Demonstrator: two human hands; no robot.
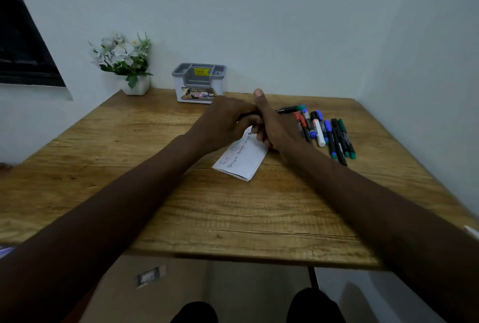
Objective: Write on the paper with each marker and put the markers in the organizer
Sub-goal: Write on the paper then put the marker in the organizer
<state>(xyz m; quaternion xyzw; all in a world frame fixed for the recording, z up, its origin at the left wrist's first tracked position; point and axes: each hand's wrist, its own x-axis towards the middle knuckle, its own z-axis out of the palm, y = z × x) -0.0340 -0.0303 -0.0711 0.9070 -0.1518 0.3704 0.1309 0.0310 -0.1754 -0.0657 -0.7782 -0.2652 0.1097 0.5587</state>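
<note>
Corner of a room with pale walls; dark window (23, 45) at far left. A wooden table (155, 206) with strong grain fills most of the view and is pushed into the corner.

Both bare forearms reach in from the near edge and meet over the middle of the table. Left hand (223, 123): fingers curled in, knuckles up, gripping one end of a dark marker (246, 115). Only a short stretch of the marker shows between the two hands. Right hand (272, 125): fingers curled round the other end, thumb sticking straight up. The hands touch each other, just above the far end of the paper.

Potted plant (121, 55) with white flowers in a white pot, back left against the wall. Organizer (181, 89) just right of it, also at the back edge: grey top with several compartments, white body, yellow sticker inside. No markers can be made out in it.

Paper (243, 159): folded white sheet lying flat mid-table, angled, with handwriting on it; its far end is hidden under the hands.

Loose markers (334, 138) lie in a row right of the right hand, touching or nearly so: red, blue and green caps, one with a white barrel (319, 133). One green-capped marker (290, 109) lies crosswise behind the row, its end hidden by the right hand.
</note>
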